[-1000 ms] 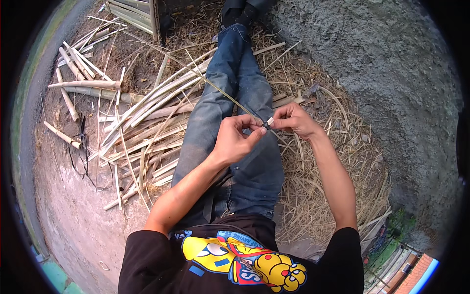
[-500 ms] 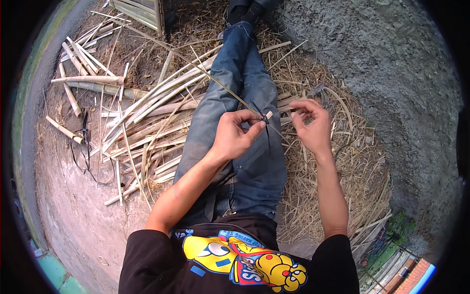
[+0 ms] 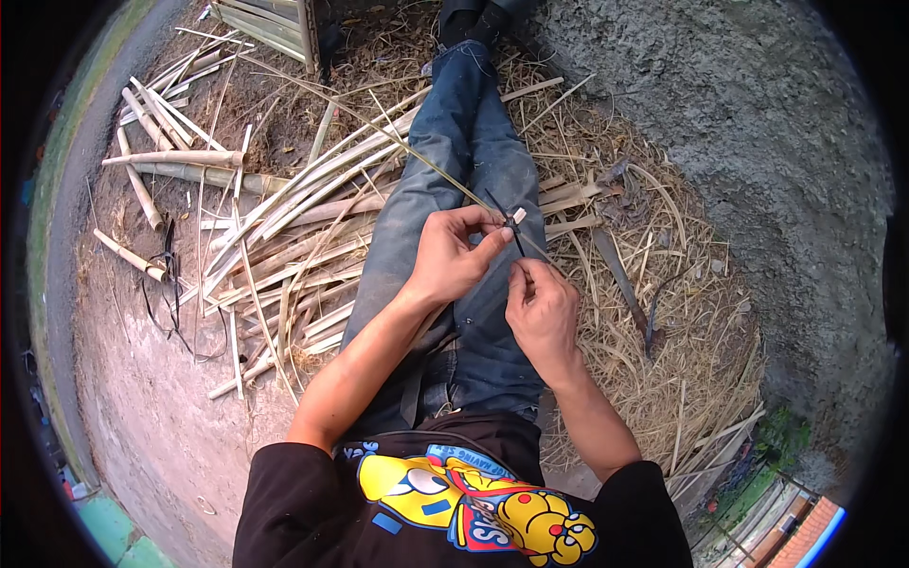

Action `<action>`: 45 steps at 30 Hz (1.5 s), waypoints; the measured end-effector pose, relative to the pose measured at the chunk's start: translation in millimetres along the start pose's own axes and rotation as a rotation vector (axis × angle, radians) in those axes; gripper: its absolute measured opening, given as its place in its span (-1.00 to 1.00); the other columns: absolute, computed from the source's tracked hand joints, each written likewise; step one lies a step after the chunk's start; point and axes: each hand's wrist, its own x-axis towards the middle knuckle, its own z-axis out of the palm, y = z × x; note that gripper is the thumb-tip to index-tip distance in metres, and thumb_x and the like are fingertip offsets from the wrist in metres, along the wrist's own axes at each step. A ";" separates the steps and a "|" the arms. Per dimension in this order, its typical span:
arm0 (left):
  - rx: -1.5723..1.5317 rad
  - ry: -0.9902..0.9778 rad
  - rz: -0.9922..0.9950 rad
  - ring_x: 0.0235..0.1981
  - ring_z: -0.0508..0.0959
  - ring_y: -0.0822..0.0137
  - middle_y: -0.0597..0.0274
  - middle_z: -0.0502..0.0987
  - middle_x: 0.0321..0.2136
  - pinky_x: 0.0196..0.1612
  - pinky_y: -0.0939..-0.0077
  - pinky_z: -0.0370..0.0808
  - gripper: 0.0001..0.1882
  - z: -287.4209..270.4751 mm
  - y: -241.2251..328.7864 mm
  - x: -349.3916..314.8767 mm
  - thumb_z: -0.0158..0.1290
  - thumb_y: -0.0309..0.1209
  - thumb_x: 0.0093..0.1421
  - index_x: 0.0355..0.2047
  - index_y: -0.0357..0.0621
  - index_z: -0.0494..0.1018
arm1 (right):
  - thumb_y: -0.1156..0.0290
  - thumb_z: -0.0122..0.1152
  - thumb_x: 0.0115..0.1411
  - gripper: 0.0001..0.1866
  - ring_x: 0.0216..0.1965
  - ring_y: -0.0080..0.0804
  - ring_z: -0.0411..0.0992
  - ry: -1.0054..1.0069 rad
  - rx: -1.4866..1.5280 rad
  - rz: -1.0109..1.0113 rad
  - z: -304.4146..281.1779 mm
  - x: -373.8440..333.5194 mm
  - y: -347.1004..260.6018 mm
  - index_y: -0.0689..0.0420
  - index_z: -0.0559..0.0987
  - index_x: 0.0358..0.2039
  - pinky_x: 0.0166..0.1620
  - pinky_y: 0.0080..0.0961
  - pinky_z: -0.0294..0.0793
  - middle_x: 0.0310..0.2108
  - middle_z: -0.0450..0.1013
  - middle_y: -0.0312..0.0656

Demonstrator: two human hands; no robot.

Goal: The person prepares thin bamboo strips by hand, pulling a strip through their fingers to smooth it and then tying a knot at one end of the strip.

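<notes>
My left hand (image 3: 450,257) pinches a long thin bamboo strip (image 3: 437,170) between thumb and fingers, above my legs. The strip slants away to the far left. At its near end sits a small pale stub (image 3: 519,216), wrapped by a black strap (image 3: 517,242) with loose ends. Just below and to the right, my right hand (image 3: 544,308) has its thumb and fingertips closed on the strap's lower end, which runs taut to the wrap. The fingers partly hide the wrapped spot.
Split bamboo slats (image 3: 284,213) and cut bamboo poles (image 3: 175,156) lie to the left, with a tangle of black straps (image 3: 172,284). On the straw to the right rests a long dark blade-like tool (image 3: 620,279). A rough grey wall (image 3: 757,142) rises beyond it.
My right hand has come down and left from beside the wrap and closed on the black strap's lower end. My left hand keeps its hold almost unmoved.
</notes>
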 end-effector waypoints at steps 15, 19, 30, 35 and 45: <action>-0.119 -0.027 0.023 -0.65 0.37 0.67 0.35 0.56 -0.51 -0.65 0.72 0.25 -0.89 0.7 -3.1 0.1 0.17 -0.50 0.27 -0.34 -0.32 0.52 | 0.42 -0.03 0.46 -0.73 -0.19 -0.47 0.52 0.445 1.010 0.076 77.5 11.4 5.4 0.31 0.55 -0.01 -0.14 -0.54 0.50 -0.16 0.51 -0.18; -0.258 -0.037 -0.048 -0.66 0.37 0.67 0.35 0.56 -0.51 -0.66 0.72 0.25 -0.89 0.1 -5.8 -1.3 0.17 -0.49 0.28 -0.32 -0.30 0.51 | 0.35 -0.09 0.49 -0.70 -0.32 -0.53 0.48 0.401 0.810 0.182 66.5 6.6 -1.0 0.28 0.56 -0.06 -0.22 -0.52 0.50 -0.23 0.52 -0.22; -0.071 -0.019 0.078 -0.36 0.51 0.56 0.25 0.58 -0.44 -0.28 0.63 0.47 -0.89 10.0 -20.0 -0.7 0.16 -0.59 0.20 -0.30 -0.42 0.53 | 0.55 0.11 0.25 -0.77 -0.64 -0.16 0.30 0.423 0.258 -0.201 44.1 9.5 22.8 0.26 0.39 -0.56 -0.54 -0.31 0.27 -0.63 0.29 -0.10; -0.002 -0.038 0.043 -0.26 0.52 0.52 0.23 0.57 -0.34 -0.16 0.62 0.49 -0.89 10.5 -19.7 -1.8 0.18 -0.64 0.21 -0.26 -0.43 0.51 | 0.58 0.14 0.23 -0.75 -0.66 -0.22 0.26 0.369 0.291 -0.167 36.3 6.1 17.0 0.26 0.37 -0.59 -0.55 -0.34 0.26 -0.63 0.27 -0.13; 0.007 -0.083 0.017 -0.60 0.40 0.68 0.31 0.54 -0.42 -0.61 0.74 0.30 -0.83 8.4 -8.0 -6.3 0.19 -0.51 0.26 -0.21 -0.39 0.52 | 0.52 0.23 0.25 -0.90 -0.58 -0.22 0.43 -0.036 0.127 -0.045 -53.7 34.5 -16.1 0.31 0.61 -0.33 -0.51 -0.34 0.32 -0.56 0.42 -0.06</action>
